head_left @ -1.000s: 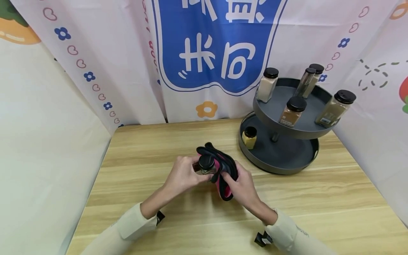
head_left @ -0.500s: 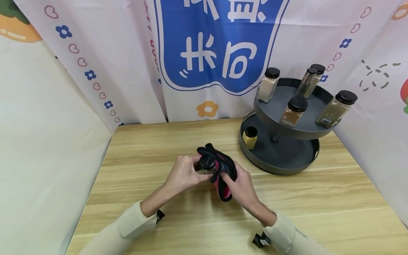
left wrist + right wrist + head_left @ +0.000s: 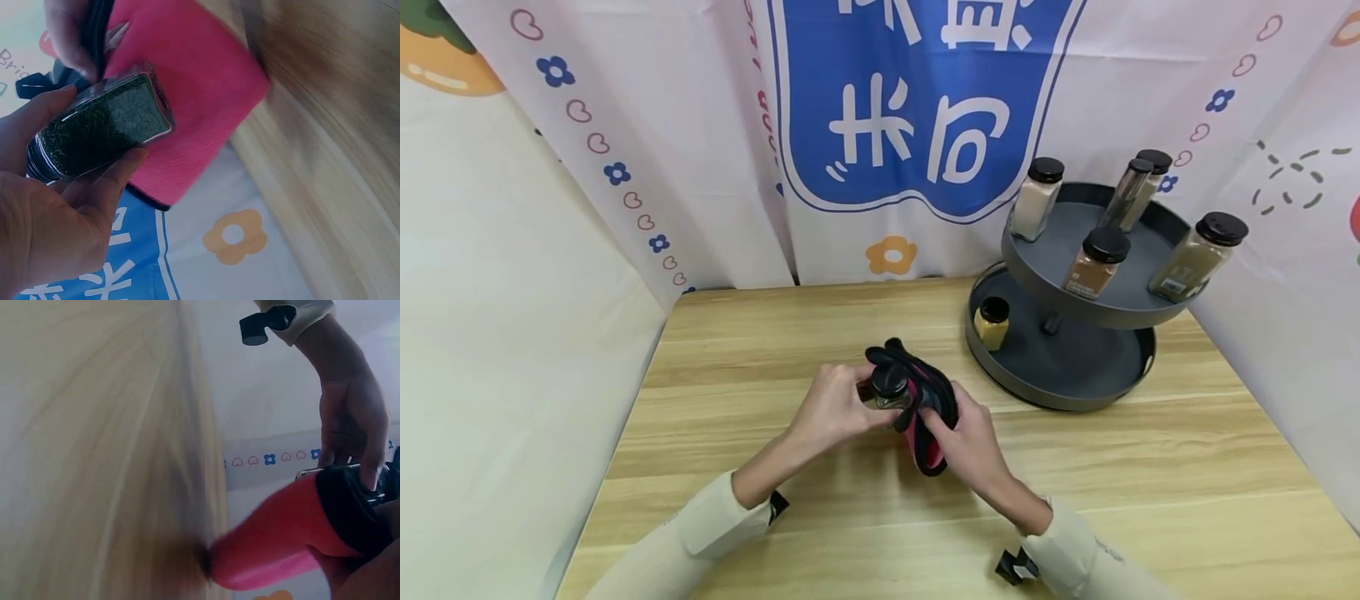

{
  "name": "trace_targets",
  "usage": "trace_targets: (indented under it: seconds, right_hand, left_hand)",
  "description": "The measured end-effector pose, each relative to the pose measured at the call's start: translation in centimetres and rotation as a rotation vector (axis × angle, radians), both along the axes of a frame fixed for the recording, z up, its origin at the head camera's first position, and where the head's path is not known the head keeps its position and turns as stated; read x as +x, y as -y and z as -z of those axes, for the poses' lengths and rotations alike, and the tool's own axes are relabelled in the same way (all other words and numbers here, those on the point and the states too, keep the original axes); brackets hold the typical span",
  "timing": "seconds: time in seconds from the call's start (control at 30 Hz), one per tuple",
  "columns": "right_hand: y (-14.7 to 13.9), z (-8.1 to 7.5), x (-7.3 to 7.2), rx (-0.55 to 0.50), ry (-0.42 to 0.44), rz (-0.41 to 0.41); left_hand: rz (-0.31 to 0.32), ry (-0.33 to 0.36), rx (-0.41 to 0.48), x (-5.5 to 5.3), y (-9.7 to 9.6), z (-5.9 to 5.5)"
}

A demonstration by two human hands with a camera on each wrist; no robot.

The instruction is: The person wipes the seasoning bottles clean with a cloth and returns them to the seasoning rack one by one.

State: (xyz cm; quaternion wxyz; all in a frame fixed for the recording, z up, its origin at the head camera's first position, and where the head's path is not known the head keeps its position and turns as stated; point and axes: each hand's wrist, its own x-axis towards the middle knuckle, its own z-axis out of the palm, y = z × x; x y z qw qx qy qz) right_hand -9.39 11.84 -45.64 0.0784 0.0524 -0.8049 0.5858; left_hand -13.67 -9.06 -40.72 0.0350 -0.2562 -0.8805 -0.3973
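Observation:
A square glass spice jar [image 3: 106, 125] with a black lid [image 3: 890, 380] is gripped between the thumb and fingers of my left hand [image 3: 833, 408]. Dried green herb flakes show through its glass in the left wrist view. My right hand [image 3: 967, 437] holds a folded pink cloth [image 3: 194, 94] with black edging, pinched under the thumb. The cloth sits right against the jar's side, between the two hands. In the right wrist view, the pink folds [image 3: 269, 531] hang down close to the tabletop, and my left hand [image 3: 356, 419] shows beyond them.
A grey two-tier turntable rack [image 3: 1060, 375] stands at the back right of the wooden table [image 3: 737, 333]. Several black-lidded spice jars, one with brown powder [image 3: 1093, 271], stand on its upper tier. A small yellow jar [image 3: 992, 325] sits on the lower tier. Printed curtains [image 3: 715, 167] enclose the table.
Both hands keep nearly the same pose, with the jar and cloth still held together. The head view has shifted slightly, so the surroundings appear a little further right.

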Motion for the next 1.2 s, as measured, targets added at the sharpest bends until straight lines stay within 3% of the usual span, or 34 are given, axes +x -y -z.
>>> trace_targets:
  seconds: [0.1,0.3,0.57,0.73,0.83,1.0,1.07,1.2]
  right_hand:
    - [-0.2,-0.6,0.0,-0.044,-0.005,-0.004]
    - [-0.3,-1.6,0.4,-0.128,-0.103,-0.005]
    - [-0.2,-0.4,0.2,-0.031,-0.004,-0.016]
    - [-0.5,-1.1,0.7,-0.131,-0.079,-0.027]
    - [-0.4,-0.9,0.8,-0.121,-0.099,-0.028]
    - [-0.1,0.0,0.6,-0.038,-0.002,-0.035]
    - [-0.1,-0.3,0.7,-0.066,0.009,-0.040]
    - [-0.4,-1.6,0.9,-0.160,-0.057,-0.035]
  left_hand:
    - [0.005,0.003,-0.015,0.0,0.0,0.0]
    - [0.013,0.017,-0.023,0.0,0.0,-0.1]
    - [-0.007,0.010,-0.004,0.1,0.0,-0.3]
    - [0.015,0.012,-0.014,0.2,0.1,0.1]
    - [0.010,0.022,0.000,0.2,0.2,0.0]
    - [-0.011,0.033,-0.010,0.3,0.1,-0.2]
    - [-0.007,0.032,-0.027,0.3,0.1,-0.1]
    - [0.004,0.026,-0.043,0.2,0.2,0.2]
